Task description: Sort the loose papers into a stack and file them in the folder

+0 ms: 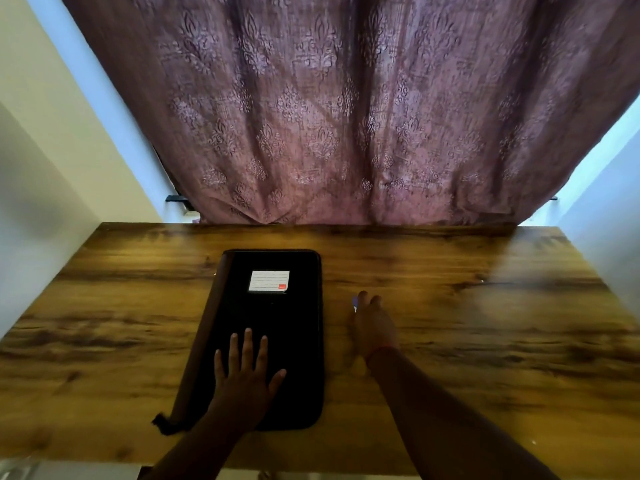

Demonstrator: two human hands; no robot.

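A black folder [277,323] lies closed on the wooden table [450,341], with a white lined label [269,281] near its far end and a brown spine along its left side. My left hand [246,379] rests flat on the folder's near half, fingers spread. My right hand [374,327] hovers just right of the folder, blurred, fingers extended; a small bluish-white bit shows at its fingertips, too small to identify. No loose papers are in view.
A purple patterned curtain [346,116] hangs behind the table's far edge. Pale walls stand to the left and right. A dark strap end [162,422] trails from the folder's near left corner.
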